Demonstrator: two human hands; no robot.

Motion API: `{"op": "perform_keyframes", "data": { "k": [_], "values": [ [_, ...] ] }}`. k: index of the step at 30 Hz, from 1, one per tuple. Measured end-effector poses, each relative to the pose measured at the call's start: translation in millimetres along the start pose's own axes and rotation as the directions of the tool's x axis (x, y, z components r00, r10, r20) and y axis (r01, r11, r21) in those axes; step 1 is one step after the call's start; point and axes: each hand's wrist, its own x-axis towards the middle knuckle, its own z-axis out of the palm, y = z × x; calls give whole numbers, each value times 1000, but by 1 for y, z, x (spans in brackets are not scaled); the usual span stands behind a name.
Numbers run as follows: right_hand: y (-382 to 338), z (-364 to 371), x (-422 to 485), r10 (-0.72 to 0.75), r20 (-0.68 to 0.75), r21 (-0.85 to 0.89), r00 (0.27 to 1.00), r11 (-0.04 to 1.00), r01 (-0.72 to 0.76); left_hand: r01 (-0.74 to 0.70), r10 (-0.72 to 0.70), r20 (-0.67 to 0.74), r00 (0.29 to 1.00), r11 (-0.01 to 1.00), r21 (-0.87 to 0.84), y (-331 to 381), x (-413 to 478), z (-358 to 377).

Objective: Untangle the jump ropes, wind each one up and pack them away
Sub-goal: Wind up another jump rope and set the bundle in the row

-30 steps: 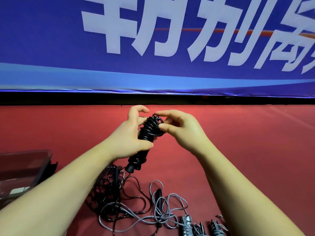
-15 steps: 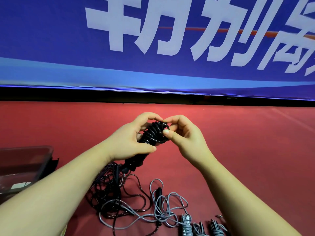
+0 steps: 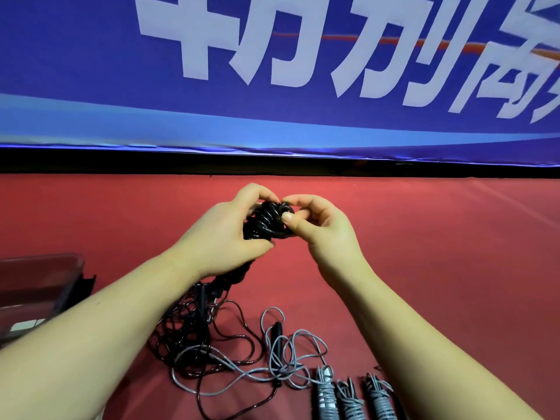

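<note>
A black jump rope [image 3: 266, 221], wound in tight coils round its handles, is held up in front of me. My left hand [image 3: 218, 237] grips the bundle round its middle, with the lower handle end sticking out below the palm. My right hand [image 3: 318, 228] pinches the rope's end at the top of the coils between thumb and fingers. On the red floor below lies a tangle of black rope [image 3: 188, 334] and grey rope [image 3: 285, 356] with a black handle among the loops.
Three wound grey rope bundles [image 3: 351, 395] lie side by side at the bottom edge. A clear plastic box [image 3: 39, 286] stands on the floor at the left. A blue banner [image 3: 272, 71] with white characters forms a wall behind the red floor [image 3: 439, 253].
Both hands have lowered a little with the black bundle. My left index finger has curled over the top coils, and my right fingers have shifted on the rope end at the top.
</note>
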Motion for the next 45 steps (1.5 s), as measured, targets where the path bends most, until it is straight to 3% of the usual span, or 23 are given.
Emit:
{"op": "perform_keyframes", "data": {
  "k": [4,6,9,11,15,17,19,21,24,27,30,32,36,39,45],
  "values": [
    [-1,1,2,100,13,177,995,979,-101,-46,46,14,999,999,2,-3,-1,8],
    [-5,1,3,122,7,181,993,976,-121,-34,35,23,999,999,-13,-3,-1,13],
    [-3,-1,3,37,-52,-28,998,999,-38,16,-15,25,1000,999,-35,-1,0,12],
    [-2,-3,4,25,-56,-79,998,996,-30,22,-22,18,1000,1000,-17,1,1,10],
    [-2,-5,5,-18,7,-314,1000,949,19,56,-56,31,998,998,10,1,-1,10],
    [-3,-7,6,-26,52,-350,998,936,42,68,-68,29,997,998,0,-1,-1,12],
    [-1,-9,7,15,77,-253,997,967,5,94,-92,32,995,994,-62,0,0,11],
    [6,-10,7,78,117,-32,990,997,-74,130,-122,57,991,977,-171,1,0,9],
    [21,-8,3,160,190,349,969,911,-219,166,-132,130,983,939,-301,3,-5,7],
    [14,-10,4,263,217,383,940,863,-330,99,-66,148,987,968,-230,5,-7,5],
    [4,-11,5,167,168,256,972,944,-207,8,-2,114,994,999,-52,8,-3,3],
    [7,-11,3,78,114,172,990,980,-96,-13,15,83,996,1000,-22,10,-2,4],
    [9,-9,4,33,58,181,998,983,-43,59,-43,64,997,960,-275,6,-2,9],
    [9,-13,11,35,2,203,999,979,-35,182,-129,159,979,902,-392,1,-7,5],
    [6,-23,16,-17,-5,76,1000,997,17,124,-78,217,973,971,-207,3,-11,-1]
  ]
}}
